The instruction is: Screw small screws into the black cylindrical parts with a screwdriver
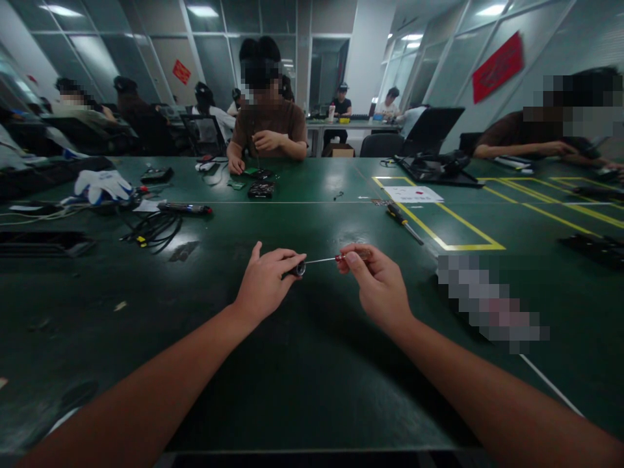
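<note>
Here's the left hand, thumb and fingers pinching a small dark cylindrical part, its round end turned toward us, just above the green tabletop. And the right hand has a slim screwdriver by its reddish-amber handle, thumb pressed along it, shaft pointing straight across at the part — the tip is right at the rim, though whether it's inside I cannot tell.

Moving out: beyond the right hand lies a black-and-yellow screwdriver, angled beside a yellow tape outline, with a printed white sheet at its far end. Over on the left, a coil of black cable, a pen-shaped tool near it, and white-and-blue gloves in a heap further back. Across the table — a co-worker in a brown shirt, both hands near a green board.
</note>
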`<state>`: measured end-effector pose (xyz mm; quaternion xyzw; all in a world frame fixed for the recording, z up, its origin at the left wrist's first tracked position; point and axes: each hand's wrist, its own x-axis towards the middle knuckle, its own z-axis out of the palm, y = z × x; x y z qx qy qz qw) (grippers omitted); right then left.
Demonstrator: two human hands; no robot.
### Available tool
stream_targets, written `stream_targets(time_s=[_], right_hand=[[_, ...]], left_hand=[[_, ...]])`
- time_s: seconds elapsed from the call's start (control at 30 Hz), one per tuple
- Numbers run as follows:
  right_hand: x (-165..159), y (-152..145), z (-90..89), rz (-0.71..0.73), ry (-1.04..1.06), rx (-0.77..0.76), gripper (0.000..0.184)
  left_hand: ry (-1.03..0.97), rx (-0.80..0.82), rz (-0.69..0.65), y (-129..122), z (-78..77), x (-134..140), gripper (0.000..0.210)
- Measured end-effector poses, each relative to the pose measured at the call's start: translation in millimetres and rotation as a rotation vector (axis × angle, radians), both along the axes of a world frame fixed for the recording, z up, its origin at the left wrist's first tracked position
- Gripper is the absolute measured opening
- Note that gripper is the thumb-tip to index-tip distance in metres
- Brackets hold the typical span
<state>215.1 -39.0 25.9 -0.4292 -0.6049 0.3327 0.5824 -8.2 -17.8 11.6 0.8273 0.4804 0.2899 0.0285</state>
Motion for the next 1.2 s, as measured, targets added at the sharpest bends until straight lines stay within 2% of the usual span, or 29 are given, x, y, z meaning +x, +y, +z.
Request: stream_targets(time_s=[0.23, 0.67, 0.97, 1.2], right_hand=[[-1, 0, -3.2, 0.042, -0.007, -0.007, 0.024], [4, -1, -1.7, -0.013, -0.087, 0.02, 0.023], [-1, -3, -3.6, 0.043, -0.074, 0.009, 0.028], [1, -11, 2.7, -0.044, -0.315, 0.075, 0.022]], left_hand=[[0.0, -0.001, -0.005, 1, -1.2, 0, 0.038], [0.003, -0.009, -0.001, 1, -0.4, 0, 0.038], [-0.02, 0.029, -0.055, 3, -5.5, -1, 0.041], [0.004, 0.02, -0.048, 3, -6.7, 0, 0.041]])
